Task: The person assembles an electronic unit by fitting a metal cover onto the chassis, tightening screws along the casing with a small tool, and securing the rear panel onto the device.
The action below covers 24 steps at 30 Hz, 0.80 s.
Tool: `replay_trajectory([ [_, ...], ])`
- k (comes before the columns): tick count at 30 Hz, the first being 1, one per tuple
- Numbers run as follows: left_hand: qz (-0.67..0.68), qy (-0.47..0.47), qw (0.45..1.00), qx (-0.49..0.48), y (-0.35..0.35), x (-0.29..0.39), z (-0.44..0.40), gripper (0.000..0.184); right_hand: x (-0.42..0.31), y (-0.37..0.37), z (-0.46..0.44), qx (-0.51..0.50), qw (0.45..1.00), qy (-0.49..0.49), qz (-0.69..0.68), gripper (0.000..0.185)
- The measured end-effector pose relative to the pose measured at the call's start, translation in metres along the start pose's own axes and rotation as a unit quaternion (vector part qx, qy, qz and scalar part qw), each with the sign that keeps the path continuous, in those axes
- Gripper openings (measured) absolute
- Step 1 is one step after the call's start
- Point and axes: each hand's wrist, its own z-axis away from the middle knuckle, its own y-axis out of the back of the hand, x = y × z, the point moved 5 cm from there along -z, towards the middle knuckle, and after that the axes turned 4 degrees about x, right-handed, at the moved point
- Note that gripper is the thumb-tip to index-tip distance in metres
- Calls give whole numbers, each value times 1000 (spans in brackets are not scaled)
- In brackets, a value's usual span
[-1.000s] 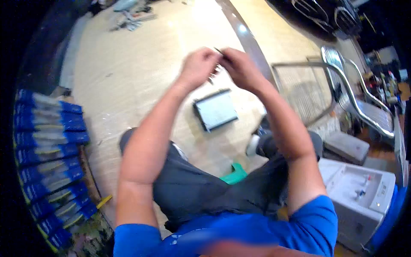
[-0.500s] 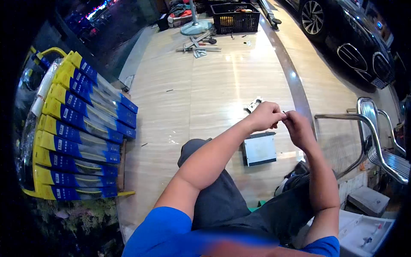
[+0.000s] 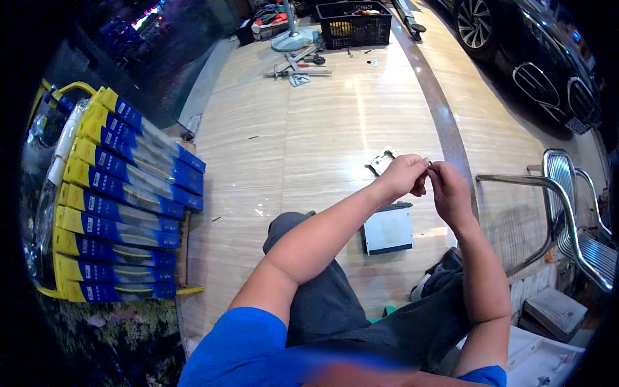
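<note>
My left hand (image 3: 403,175) and my right hand (image 3: 451,192) meet in front of me above the floor, their fingertips pinched together. Between them shows a small, thin dark piece (image 3: 430,164), too small to name. Just below the hands a flat silver box with dark edges (image 3: 388,230), like an electronic unit, lies on the tiles. Partly behind my left hand is a white and black frame-like part (image 3: 383,161), also on the floor.
Packaged wiper blades (image 3: 116,206) fill a yellow rack at left. A metal chair (image 3: 560,213) stands right, with a dark car (image 3: 535,71) beyond. Scattered tools (image 3: 298,69), a pole base (image 3: 294,41) and a black crate (image 3: 354,27) are at the far end.
Both hands have shifted slightly while staying together at the fingertips. The dark piece between them sits a little higher and at a different angle. The camera view has moved slightly.
</note>
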Motion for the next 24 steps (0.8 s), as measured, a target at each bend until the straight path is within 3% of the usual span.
replay_trajectory([
  [11,-68,-23,997,6,-13,0,-12,28,14,8,2,-15,999,-14,26,8],
  [18,-87,11,996,-7,-14,-4,-9,31,20,9,10,-43,998,-52,-13,9],
  [24,-215,-36,976,29,5,-6,-9,32,25,2,14,-53,997,-61,-3,10],
])
